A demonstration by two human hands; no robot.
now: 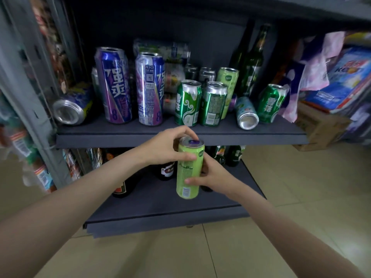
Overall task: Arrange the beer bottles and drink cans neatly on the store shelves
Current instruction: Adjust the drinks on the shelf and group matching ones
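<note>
Both hands curl round one tall light-green can, upright in front of the shelves; left hand grips near its top; right hand pinches lower down.

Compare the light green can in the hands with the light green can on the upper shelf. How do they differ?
The held can is off the shelves, gripped by the left hand near its top and the right hand lower down; the shelf can stands untouched on the upper shelf. The held can is fully visible; the shelf can is partly hidden behind a dark green can. Both are slim, light green and upright.
</note>
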